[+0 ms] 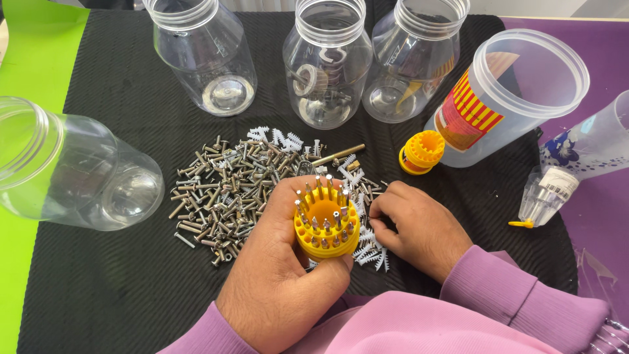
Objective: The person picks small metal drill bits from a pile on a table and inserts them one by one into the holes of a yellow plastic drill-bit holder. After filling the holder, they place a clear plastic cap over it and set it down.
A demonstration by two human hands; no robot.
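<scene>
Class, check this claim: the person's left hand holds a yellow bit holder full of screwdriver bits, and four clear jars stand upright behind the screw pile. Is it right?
Not quite. The head view shows three clear jars upright behind the screw pile; a fourth jar lies on its side at the left. The left hand does hold the yellow bit holder.

Bare black mat (98, 288) lies open at lower left. Screw pile (223, 190) and white wall plugs (370, 252) crowd the centre. Three upright jars (325, 62) wall the far edge; a toppled jar (72, 167) blocks the left
</scene>
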